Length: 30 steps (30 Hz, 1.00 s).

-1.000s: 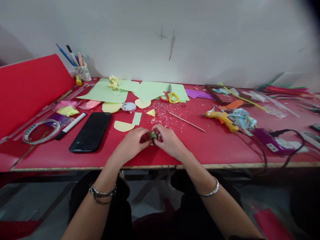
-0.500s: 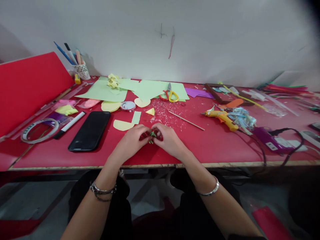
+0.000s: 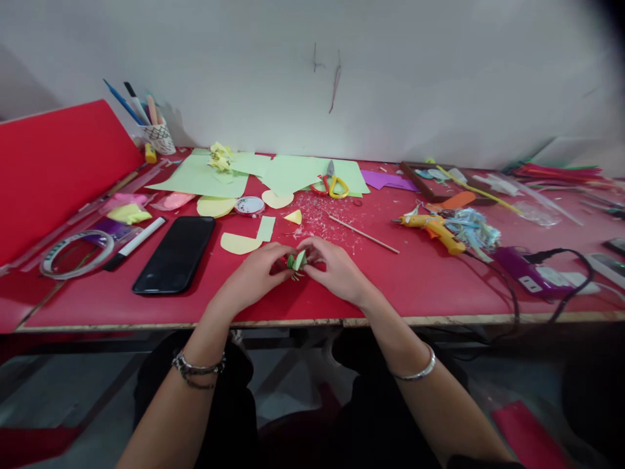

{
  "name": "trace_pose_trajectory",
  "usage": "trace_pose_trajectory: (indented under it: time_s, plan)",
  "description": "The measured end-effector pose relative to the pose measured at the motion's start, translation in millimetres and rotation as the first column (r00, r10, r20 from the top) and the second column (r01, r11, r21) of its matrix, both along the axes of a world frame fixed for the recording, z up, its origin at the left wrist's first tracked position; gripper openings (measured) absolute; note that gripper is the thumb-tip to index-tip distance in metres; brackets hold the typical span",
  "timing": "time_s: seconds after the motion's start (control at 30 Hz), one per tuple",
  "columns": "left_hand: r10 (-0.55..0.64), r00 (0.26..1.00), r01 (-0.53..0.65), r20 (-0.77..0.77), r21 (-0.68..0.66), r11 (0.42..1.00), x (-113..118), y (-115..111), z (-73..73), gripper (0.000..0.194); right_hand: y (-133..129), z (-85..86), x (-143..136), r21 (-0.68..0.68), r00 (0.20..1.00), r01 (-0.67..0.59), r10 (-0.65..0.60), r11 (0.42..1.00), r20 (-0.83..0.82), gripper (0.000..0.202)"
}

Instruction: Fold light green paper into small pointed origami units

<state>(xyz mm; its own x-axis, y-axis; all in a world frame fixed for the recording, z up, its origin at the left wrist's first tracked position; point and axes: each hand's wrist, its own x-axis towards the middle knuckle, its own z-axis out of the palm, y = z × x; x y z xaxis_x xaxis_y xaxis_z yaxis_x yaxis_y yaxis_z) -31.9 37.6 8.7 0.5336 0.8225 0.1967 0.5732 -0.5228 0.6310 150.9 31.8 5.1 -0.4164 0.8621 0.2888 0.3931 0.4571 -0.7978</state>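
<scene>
Between my two hands, just over the front of the red table [image 3: 381,286], is a small folded piece of green paper [image 3: 299,262] with dark marks and a fringed lower edge. My left hand [image 3: 258,275] pinches it from the left, thumb and fingers closed. From the other side my right hand [image 3: 334,268] pinches it too, and a pale green flap stands up near those fingertips. The fingers cover part of the piece. Just beyond the hands lie a cream paper cut-out [image 3: 240,243], a pale green paper strip [image 3: 266,228] and a small yellow paper wedge [image 3: 293,217].
A black phone [image 3: 174,255], a marker [image 3: 135,243] and a tape roll [image 3: 77,254] lie left. Behind are green sheets [image 3: 293,174] and scissors [image 3: 334,182]. A wooden stick [image 3: 364,234], an orange glue gun [image 3: 432,229] and a purple power strip [image 3: 527,273] lie right.
The right hand has shifted slightly right, and the gap between the fingertips has widened. More of the green paper shows, with its pale flap now raised.
</scene>
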Motion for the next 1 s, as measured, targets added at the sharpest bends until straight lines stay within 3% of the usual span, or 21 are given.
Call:
trace_pose_trajectory:
  time_s: [0.2, 0.63, 1.0]
  plan:
    - [0.012, 1.000, -0.012, 0.000, 0.016, 1.000, 2.6, -0.1, -1.6, 0.027, 1.6, 1.7, 5.7, 0.029, 1.000, 0.008, -0.008, 1.000, -0.003, 0.017]
    - [0.025, 1.000, -0.025, -0.010, 0.027, 0.999, 5.2, -0.5, -0.8, 0.015, -1.2, 6.7, 9.4, 0.024, 0.982, -0.003, -0.001, 1.000, 0.186, 0.020]
    - [0.024, 0.999, -0.025, 0.025, 0.026, 0.999, 7.8, -3.5, 2.8, 0.013, 1.5, 3.4, 10.5, -0.004, 0.995, 0.025, -0.025, 1.000, 0.097, 0.014]
